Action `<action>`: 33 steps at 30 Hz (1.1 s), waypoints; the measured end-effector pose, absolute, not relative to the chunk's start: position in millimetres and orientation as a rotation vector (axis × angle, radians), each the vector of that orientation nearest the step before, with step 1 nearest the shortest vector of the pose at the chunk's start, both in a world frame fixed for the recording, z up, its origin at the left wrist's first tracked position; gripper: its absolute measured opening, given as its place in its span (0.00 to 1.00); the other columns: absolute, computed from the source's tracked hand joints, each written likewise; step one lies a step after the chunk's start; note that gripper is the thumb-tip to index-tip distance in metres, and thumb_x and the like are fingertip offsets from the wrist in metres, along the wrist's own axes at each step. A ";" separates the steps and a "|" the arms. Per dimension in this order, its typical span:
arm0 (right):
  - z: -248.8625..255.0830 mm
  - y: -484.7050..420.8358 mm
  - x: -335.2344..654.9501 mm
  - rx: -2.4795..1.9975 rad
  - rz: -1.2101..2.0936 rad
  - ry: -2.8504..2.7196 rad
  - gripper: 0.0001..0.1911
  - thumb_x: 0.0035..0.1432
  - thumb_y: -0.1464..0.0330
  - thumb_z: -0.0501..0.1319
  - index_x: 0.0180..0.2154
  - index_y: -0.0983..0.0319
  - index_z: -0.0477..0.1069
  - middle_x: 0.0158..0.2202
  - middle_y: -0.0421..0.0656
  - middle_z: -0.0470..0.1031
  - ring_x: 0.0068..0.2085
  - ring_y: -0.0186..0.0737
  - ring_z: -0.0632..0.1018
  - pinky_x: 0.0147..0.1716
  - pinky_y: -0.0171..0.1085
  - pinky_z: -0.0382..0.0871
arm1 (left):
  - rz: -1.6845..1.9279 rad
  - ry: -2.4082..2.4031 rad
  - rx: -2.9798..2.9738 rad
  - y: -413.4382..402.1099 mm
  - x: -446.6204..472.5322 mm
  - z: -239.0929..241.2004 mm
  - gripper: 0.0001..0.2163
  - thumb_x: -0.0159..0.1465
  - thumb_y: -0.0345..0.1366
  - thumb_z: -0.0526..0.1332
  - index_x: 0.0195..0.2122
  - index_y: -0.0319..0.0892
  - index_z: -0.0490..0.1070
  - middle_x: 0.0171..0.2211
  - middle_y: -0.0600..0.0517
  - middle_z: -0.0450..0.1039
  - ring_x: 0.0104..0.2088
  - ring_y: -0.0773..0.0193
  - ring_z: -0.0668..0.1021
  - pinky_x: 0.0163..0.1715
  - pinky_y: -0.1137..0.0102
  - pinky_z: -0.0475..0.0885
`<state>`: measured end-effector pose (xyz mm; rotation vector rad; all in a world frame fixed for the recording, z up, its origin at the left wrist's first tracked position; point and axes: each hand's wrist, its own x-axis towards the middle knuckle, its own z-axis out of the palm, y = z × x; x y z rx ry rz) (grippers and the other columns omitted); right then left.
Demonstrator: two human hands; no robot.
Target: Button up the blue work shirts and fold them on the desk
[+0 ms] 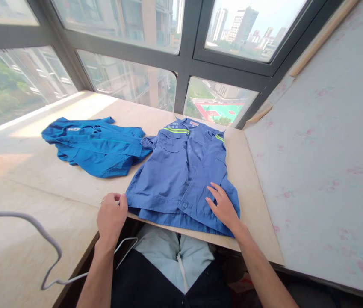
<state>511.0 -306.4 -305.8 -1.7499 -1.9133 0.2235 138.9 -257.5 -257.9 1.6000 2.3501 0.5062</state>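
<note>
Firstly, the windows, framed in dark grey [183, 64], are set along the far and left sides. One wall panel [322, 149], pale and flower-patterned, is placed along the right edge of the board. One wooden tabletop [40, 190], pale, is bounded by the windows and the panel; its front edge is met by the wearer's lap in light trousers [197, 250].

One blue work jacket [168, 175], with yellow-green stripes, is laid front up, its collar pointed towards the windows. Its hem is lined up close to the front edge, with a thin strip of wood left showing. A wider strip is left between its right side and the panel; the broadest stretch of wood is found to the left.

One brighter blue garment [94, 147], loosely bunched, is placed left of the jacket and is touched by its sleeve. One grey cable [36, 224] is looped over the board's near left.

Right hand [222, 207]: rested on the jacket's lower right front, fingers spread apart. Left hand [112, 211]: held at the jacket's lower left corner, fingers curled; whether cloth is pinched cannot be told. One button [185, 205] is seen near the hem.
</note>
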 end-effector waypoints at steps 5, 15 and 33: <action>-293.4 -308.3 521.2 -1.807 0.012 -1.754 0.22 0.65 0.65 0.53 0.59 0.61 0.67 0.62 0.53 0.64 0.63 0.50 0.65 0.63 0.54 0.60 | 0.366 2.226 1.568 -249.7 140.5 -259.2 0.25 0.59 0.59 0.56 0.45 0.42 0.70 0.41 0.43 0.77 0.44 0.47 0.78 0.37 0.62 0.69; -301.9 -314.0 589.3 -1.997 0.536 -1.187 0.20 0.54 0.56 0.59 0.40 0.64 0.77 0.35 0.50 0.81 0.38 0.52 0.80 0.40 0.47 0.74 | 0.373 2.286 1.581 -253.3 132.8 -258.0 0.18 0.66 0.48 0.48 0.36 0.45 0.73 0.35 0.45 0.79 0.38 0.49 0.78 0.34 0.63 0.67; -273.8 -345.7 596.7 -1.733 1.290 -0.427 0.23 0.54 0.47 0.61 0.25 0.61 0.68 0.12 0.35 0.62 0.11 0.28 0.57 0.08 0.29 0.45 | 0.397 2.203 2.050 -265.2 149.3 -233.9 0.18 0.64 0.41 0.56 0.53 0.38 0.69 0.46 0.39 0.72 0.44 0.48 0.77 0.42 0.58 0.73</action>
